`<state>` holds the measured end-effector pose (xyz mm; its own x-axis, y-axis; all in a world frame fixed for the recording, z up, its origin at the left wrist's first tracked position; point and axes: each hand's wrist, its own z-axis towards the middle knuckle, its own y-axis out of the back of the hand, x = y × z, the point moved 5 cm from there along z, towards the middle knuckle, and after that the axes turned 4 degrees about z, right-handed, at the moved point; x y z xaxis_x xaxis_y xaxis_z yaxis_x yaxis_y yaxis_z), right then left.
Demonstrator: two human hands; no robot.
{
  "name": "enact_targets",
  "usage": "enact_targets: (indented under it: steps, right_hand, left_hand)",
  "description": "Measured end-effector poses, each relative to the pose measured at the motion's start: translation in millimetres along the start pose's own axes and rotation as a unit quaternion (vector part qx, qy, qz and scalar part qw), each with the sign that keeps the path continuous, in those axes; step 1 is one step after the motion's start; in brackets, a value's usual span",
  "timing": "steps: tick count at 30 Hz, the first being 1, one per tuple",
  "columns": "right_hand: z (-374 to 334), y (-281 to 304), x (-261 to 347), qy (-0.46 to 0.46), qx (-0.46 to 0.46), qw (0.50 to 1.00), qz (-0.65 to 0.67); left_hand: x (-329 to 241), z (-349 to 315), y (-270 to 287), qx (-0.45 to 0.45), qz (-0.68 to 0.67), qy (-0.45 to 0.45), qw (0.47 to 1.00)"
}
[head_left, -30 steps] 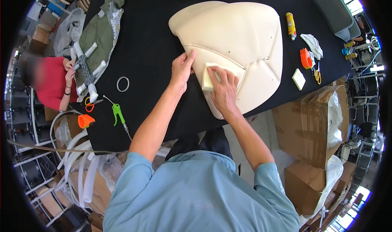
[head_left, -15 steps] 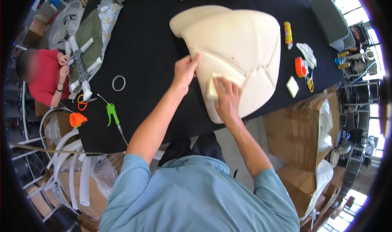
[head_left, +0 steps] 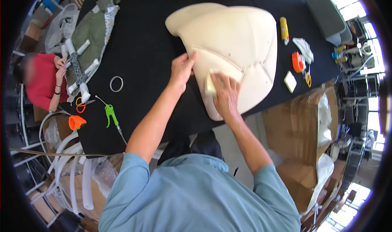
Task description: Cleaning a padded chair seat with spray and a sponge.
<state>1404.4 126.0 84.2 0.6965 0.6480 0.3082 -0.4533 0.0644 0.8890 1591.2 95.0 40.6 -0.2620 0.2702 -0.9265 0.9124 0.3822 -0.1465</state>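
Observation:
A large cream upholstered chair shell (head_left: 241, 36) with stitched seams lies on the black-covered table. My left hand (head_left: 182, 72) grips its left edge, thumb on top and the other fingers partly hidden at the side. With my right hand (head_left: 226, 92) I press a pale yellow sponge (head_left: 210, 85) flat on the shell's lower left panel. The right fingers lie over the sponge and hide part of it. Small dark marks show on the shell near the seams.
A yellow can (head_left: 284, 30), white cloth (head_left: 304, 50), orange tape dispenser (head_left: 297, 62), scissors (head_left: 308, 79) and a second pale sponge (head_left: 290, 82) lie to the right. Left are a green air gun (head_left: 110, 115) and a white ring (head_left: 116, 84). A co-worker (head_left: 43, 79) handles a grey frame (head_left: 77, 66).
The view has shifted slightly, moving the whole scene a little up and left. My right hand stays on the sponge at nearly the same spot; the left keeps its grip.

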Motion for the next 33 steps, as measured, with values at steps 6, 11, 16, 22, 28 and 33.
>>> enact_targets:
  steps: [6, 11, 16, 22, 28, 33]
  right_hand:
    - [2.6, 7.8, 9.1, -0.021, -0.017, 0.999, 0.023]
    - [18.9, 13.5, -2.0, 0.014, -0.024, 0.999, 0.032]
    - [-23.1, 38.1, -18.7, 0.011, 0.027, 0.993, 0.115]
    - [32.8, 21.5, -5.5, 0.021, -0.068, 0.994, 0.087]
    - [-66.2, -41.5, -31.5, 0.109, 0.057, 0.990, 0.066]
    - [42.0, -11.6, -0.3, 0.049, -0.054, 0.995, 0.072]
  left_hand:
    - [-7.1, -11.6, -2.3, -0.006, -0.001, -0.016, 1.000]
    - [-17.6, -0.9, 0.6, 0.006, -0.016, -0.045, 0.999]
    - [-14.0, -4.8, 4.5, 0.003, 0.036, -0.004, 0.999]
    - [-17.3, -6.4, 4.7, 0.027, 0.015, -0.004, 1.000]
    - [16.0, -32.7, 36.2, -0.005, -0.018, 0.019, 1.000]
    - [69.5, -64.8, 46.4, -0.030, -0.051, 0.061, 0.996]
